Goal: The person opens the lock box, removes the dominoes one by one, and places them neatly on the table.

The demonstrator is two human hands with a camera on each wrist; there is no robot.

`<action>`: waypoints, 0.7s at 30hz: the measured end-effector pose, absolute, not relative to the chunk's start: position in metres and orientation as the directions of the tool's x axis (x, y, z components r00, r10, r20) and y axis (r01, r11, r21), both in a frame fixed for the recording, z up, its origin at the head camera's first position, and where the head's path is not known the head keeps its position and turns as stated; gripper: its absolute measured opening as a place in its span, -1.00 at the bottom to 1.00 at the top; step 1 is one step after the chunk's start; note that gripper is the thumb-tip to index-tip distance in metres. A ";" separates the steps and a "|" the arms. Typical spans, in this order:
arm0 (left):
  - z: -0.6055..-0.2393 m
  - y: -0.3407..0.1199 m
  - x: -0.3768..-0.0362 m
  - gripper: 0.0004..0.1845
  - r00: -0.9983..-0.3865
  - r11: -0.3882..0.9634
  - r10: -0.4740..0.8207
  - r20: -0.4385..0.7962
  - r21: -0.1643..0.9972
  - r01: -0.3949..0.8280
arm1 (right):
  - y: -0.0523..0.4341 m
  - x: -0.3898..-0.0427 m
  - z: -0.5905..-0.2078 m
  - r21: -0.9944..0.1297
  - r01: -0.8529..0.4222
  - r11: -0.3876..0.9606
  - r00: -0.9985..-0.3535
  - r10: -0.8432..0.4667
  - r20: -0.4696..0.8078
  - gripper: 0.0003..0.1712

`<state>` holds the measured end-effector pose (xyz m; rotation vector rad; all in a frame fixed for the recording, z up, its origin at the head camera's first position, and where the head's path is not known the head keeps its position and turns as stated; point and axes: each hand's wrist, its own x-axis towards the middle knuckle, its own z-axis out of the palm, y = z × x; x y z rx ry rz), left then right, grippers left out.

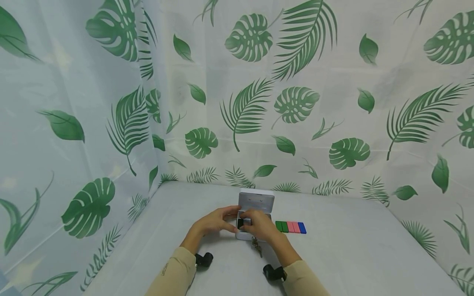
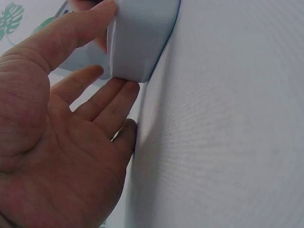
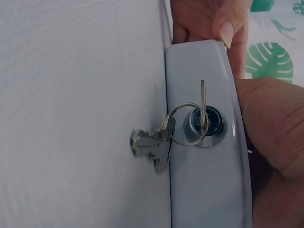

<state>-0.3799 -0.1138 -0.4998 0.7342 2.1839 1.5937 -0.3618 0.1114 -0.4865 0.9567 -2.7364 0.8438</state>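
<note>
- While both hands work at its near end, the table [image 1: 370,246], covered in a pale cloth, carries every item; leaf-print curtains [image 1: 111,102] enclose it on the left and behind.
- Small grey metal box [image 1: 255,201]: sits at the table's centre, lid raised toward the back curtain.
- Left hand [image 1: 214,222]: holds the box's left front corner, thumb on top and fingers [image 2: 114,102] against the side wall, loosely spread rather than clenched.
- Right hand [image 1: 261,226]: wraps the box's front right edge; what its fingertips grip inside cannot be told.
- Row of coloured blocks [image 1: 290,227]: green, pink and blue, lying just right of the box.
- Key [image 3: 203,107]: seated in the front lock [image 3: 206,122], with a ring and spare keys [image 3: 154,142] hanging onto the cloth.
</note>
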 end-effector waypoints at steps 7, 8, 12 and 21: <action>-0.501 -0.113 -0.381 -0.03 -0.811 0.244 0.585 0.031 0.946 0.212 | 0.110 -0.365 -0.491 -0.463 -0.591 0.660 -0.804 -0.527 0.276 -0.65; -0.501 -0.113 -0.381 -0.03 -0.810 0.243 0.585 0.031 0.947 0.212 | 0.110 -0.365 -0.491 -0.465 -0.590 0.660 -0.805 -0.525 0.276 -0.65; -0.501 -0.113 -0.381 -0.03 -0.808 0.235 0.589 0.035 0.948 0.212 | 0.109 -0.365 -0.491 -0.476 -0.585 0.657 -0.808 -0.523 0.271 -0.65; -0.501 -0.114 -0.381 -0.02 -0.806 0.228 0.591 0.033 0.952 0.206 | 0.108 -0.366 -0.490 -0.483 -0.573 0.662 -0.815 -0.520 0.255 -0.63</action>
